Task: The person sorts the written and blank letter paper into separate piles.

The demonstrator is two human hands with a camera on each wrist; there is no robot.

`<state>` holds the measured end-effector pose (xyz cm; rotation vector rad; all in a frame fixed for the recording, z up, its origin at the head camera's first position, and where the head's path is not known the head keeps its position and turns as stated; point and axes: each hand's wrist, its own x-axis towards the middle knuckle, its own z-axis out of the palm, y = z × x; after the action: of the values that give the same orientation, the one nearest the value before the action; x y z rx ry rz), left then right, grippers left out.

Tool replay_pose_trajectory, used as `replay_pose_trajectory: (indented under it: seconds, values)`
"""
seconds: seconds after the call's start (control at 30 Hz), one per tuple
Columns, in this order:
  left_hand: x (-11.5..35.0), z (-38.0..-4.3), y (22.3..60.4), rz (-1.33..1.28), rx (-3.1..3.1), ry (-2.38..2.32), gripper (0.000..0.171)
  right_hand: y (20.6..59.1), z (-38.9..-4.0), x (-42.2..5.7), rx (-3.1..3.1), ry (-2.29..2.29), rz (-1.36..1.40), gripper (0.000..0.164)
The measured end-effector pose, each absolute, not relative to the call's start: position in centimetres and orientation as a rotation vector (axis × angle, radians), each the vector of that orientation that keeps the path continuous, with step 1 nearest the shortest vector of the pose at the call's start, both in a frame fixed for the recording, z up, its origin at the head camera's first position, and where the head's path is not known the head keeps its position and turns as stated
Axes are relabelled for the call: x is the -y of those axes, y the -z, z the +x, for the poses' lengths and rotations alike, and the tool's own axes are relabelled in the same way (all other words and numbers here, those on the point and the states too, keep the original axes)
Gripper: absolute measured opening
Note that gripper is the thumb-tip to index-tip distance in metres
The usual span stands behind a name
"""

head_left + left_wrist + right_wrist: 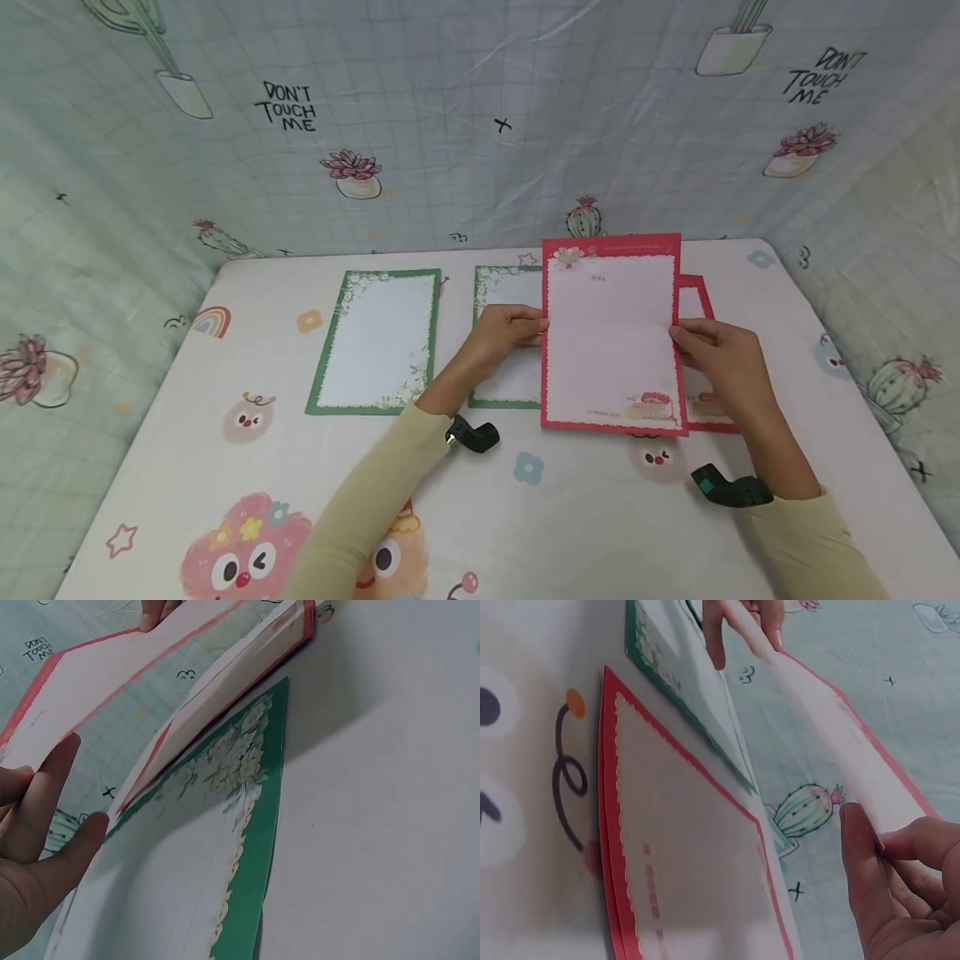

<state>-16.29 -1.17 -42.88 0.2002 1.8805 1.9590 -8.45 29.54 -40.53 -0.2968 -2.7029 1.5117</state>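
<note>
Between both hands a red-bordered sheet of paper is held up off the table, with a flower print at its top left and a small drawing at its bottom right. My left hand pinches its left edge. On the opposite edge, the thumb and fingers of my right hand pinch it about halfway up. Behind it, another red-bordered sheet lies on the table, partly hidden. A green-bordered sheet rests below the left hand, its right part covered by the raised sheet in the head view.
A second green-bordered sheet lies flat further left. The table has a white cloth printed with cartoon figures. A patterned fabric curtain rises behind the table and along its sides. Black wrist devices sit on both wrists.
</note>
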Motion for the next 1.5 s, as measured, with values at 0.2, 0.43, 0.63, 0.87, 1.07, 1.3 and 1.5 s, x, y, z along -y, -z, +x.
replay_pose_trajectory:
  seconds: [0.2, 0.43, 0.63, 0.87, 1.07, 1.3, 1.5]
  values:
    - [-0.2, -16.3, 42.7, 0.198, -1.807, -1.976, 0.029, 40.2, -7.7, -30.7, 2.722, -1.487, -0.356, 0.063]
    - [-1.2, -16.5, 42.6, 0.137, -1.728, -1.994, 0.027, 39.2, -7.5, -31.5, 2.738, -1.412, -0.306, 0.062]
    - [-1.9, -16.7, 42.7, 0.154, -1.703, -2.018, 0.027, 38.7, -7.7, -32.6, 2.734, -1.446, -0.237, 0.057]
    - [-2.4, -16.8, 43.0, 0.138, -1.691, -2.004, 0.026, 38.4, -7.8, -33.6, 2.786, -1.439, -0.267, 0.059]
    - [-2.6, -16.8, 42.6, 0.138, -1.688, -1.996, 0.027, 38.3, -7.8, -34.1, 2.787, -1.491, -0.28, 0.06]
    - [-3.1, -16.8, 42.3, 0.13, -1.663, -2.002, 0.027, 38.1, -8.1, -34.8, 2.723, -1.63, -0.274, 0.054]
    - [-3.7, -16.9, 42.5, 0.126, -1.654, -2.007, 0.025, 38.1, -8.3, -35.2, 2.733, -1.633, -0.341, 0.062]
